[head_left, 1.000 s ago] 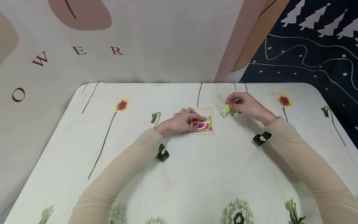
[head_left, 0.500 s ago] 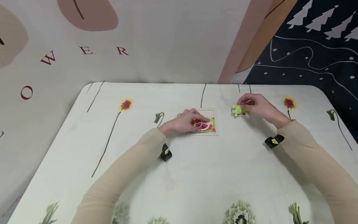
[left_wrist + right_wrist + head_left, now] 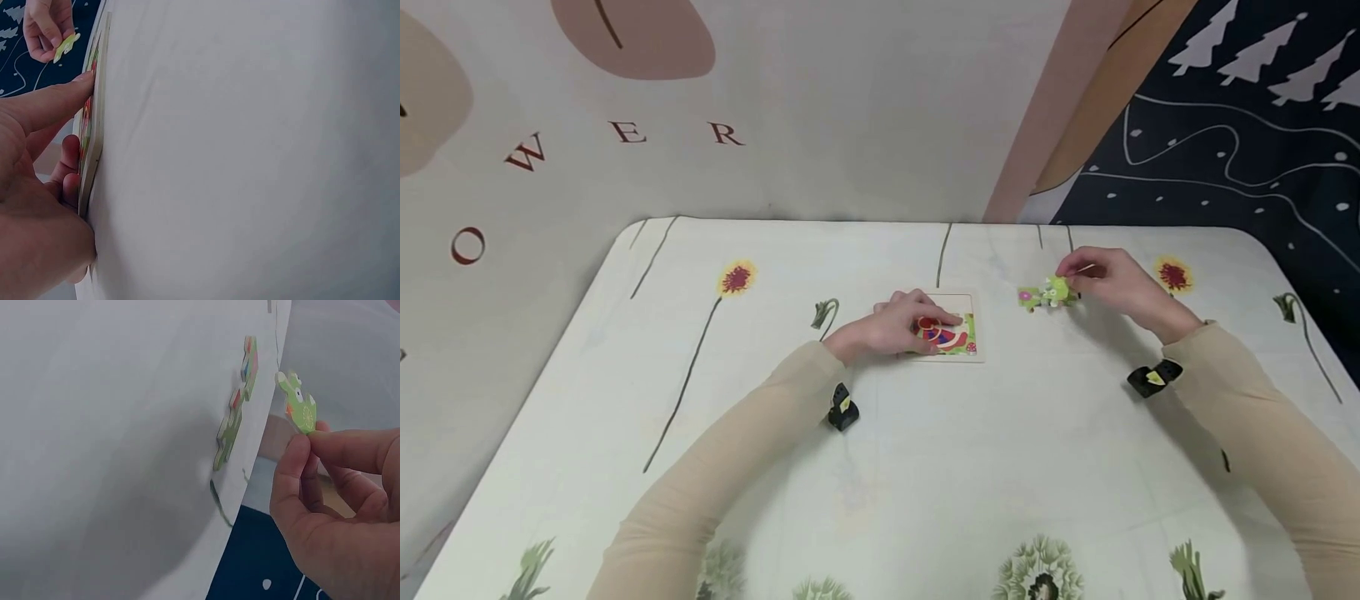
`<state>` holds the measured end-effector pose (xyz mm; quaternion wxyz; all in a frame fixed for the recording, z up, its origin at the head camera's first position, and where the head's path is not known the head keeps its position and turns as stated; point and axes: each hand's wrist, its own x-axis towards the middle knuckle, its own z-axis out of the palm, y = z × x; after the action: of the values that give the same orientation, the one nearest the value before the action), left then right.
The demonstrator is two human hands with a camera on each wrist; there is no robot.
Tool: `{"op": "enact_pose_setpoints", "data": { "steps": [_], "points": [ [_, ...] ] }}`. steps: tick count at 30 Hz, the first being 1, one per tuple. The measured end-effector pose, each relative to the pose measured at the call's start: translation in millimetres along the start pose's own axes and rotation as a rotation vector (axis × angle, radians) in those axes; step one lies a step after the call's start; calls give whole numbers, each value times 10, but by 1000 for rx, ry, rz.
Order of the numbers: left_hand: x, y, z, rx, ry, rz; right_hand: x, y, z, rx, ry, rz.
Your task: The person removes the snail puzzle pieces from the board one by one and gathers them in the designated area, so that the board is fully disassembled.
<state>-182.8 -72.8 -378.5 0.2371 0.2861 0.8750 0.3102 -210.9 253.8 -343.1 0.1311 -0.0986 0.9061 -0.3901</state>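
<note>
My left hand [image 3: 898,325] rests on a small square puzzle board [image 3: 962,302], its index finger and thumb stretched over a red, blue and green picture. In the left wrist view the fingertips lie on the face of the board [image 3: 94,153], whose edge shows pale. My right hand [image 3: 1112,283] pinches a green puzzle piece [image 3: 300,409] with white eyes between thumb and index finger, held above the table. Below it two more puzzle pieces lie flat, one green [image 3: 229,434] and one with red and blue [image 3: 250,365]. A pink-spotted piece [image 3: 1026,297] shows in the head view.
A white cloth with printed flowers [image 3: 737,277] covers the table [image 3: 925,467]. Behind it stands a pale wall [image 3: 865,125] with letters, and a dark patterned cloth [image 3: 1225,167] hangs at the right. Black wrist straps sit on both sleeves.
My right hand has moved to the right with the green puzzle piece, uncovering a pink-spotted piece on the table. The left hand stays on the board. The head view has shifted slightly.
</note>
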Motion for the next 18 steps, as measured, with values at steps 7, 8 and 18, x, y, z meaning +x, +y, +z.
{"op": "enact_pose_setpoints", "data": {
  "steps": [7, 8, 18],
  "points": [
    [2, -2, -1, 2, 1, 3, -25, 60, -47, 11, 25, -1],
    [4, -5, 0, 1, 1, 4, -27, 66, -51, 17, 30, -3],
    [0, -4, 0, -8, 4, 2, -37, 164, -91, 54, 40, -2]
  ]
}}
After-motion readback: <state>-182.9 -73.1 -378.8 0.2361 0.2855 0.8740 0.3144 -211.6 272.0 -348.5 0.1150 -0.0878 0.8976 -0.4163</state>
